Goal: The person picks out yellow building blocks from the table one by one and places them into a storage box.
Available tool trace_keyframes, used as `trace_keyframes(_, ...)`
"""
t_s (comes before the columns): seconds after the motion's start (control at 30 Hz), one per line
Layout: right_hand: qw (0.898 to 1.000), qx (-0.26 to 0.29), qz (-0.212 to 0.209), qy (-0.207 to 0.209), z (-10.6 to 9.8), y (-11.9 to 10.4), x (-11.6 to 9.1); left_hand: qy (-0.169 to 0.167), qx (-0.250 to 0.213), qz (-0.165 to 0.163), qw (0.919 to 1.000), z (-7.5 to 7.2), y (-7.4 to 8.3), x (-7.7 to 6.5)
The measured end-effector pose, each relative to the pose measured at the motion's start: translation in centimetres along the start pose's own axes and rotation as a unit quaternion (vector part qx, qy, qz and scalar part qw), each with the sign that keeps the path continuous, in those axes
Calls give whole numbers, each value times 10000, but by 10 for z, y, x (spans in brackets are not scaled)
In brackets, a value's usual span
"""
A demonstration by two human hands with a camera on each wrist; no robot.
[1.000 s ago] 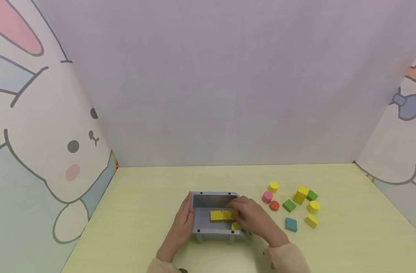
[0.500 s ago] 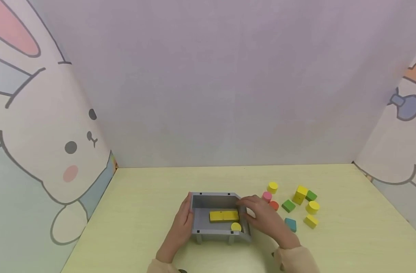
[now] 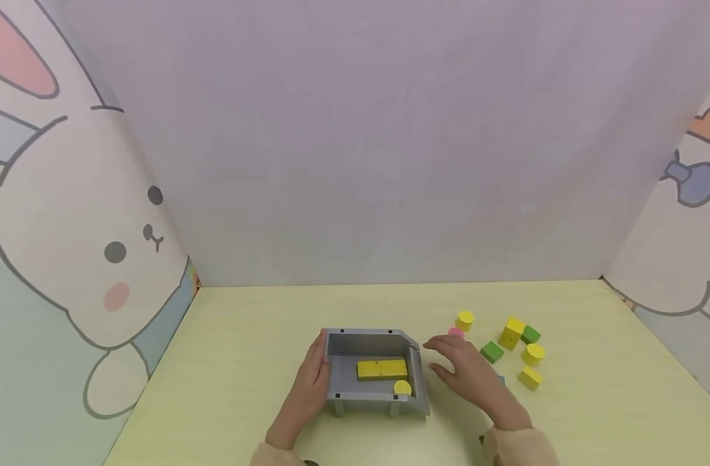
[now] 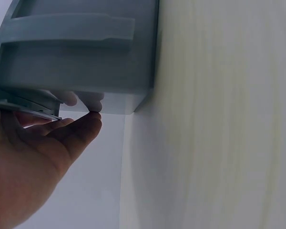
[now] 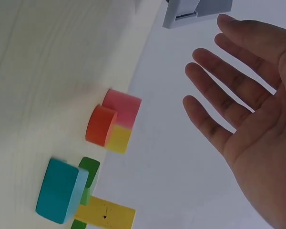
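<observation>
A grey plastic bin [image 3: 363, 404] stands on the table with its sloped front to the right. Inside lie yellow rectangular blocks [image 3: 382, 369], end to end, and a yellow round block [image 3: 402, 388] near the low front wall. My left hand [image 3: 310, 382] rests along the bin's left end. In the left wrist view its fingertips [image 4: 94, 115] touch the glossy wall beneath the projecting lip. My right hand [image 3: 470, 372] hovers just right of the bin, holding nothing. The right wrist view shows its fingers spread and slightly bent, apart from the bin's corner [image 5: 193, 13].
To the right lie loose blocks: a tall yellow block [image 3: 512, 332], green blocks [image 3: 492, 352], yellow cylinders [image 3: 533, 355] and a small yellow block [image 3: 530, 377]. A teal block [image 5: 59, 190], a red disc [image 5: 101, 125] and a pink cylinder [image 5: 121, 107] sit nearer my right hand.
My right hand has come out of the bin, over its front edge and off to the right, leaving the yellow round block inside. The left hand has stayed against the bin.
</observation>
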State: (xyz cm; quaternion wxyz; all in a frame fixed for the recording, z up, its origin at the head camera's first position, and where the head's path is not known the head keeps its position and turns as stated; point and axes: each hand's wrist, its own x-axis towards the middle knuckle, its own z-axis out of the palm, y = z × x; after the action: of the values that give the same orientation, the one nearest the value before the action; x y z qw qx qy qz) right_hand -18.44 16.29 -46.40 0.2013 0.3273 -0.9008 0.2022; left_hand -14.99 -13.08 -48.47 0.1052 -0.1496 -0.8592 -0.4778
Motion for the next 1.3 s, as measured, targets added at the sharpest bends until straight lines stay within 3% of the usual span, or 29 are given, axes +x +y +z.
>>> trace_keyframes(0.43, 9987, -2, 502, -88, -12, 20, -20, -47, -38, -13, 10000, 0, -1, -1)
trace_keyframes(0.6, 9956, 135, 868, -338, -18, 26, -24, -61, -37, -72, 9999, 1, -1, -1)
trace_keyframes(1.3, 9868, 180, 1536, -474, -39, 49, -45, -35, -13, -26, 10000, 1, -2, -1)
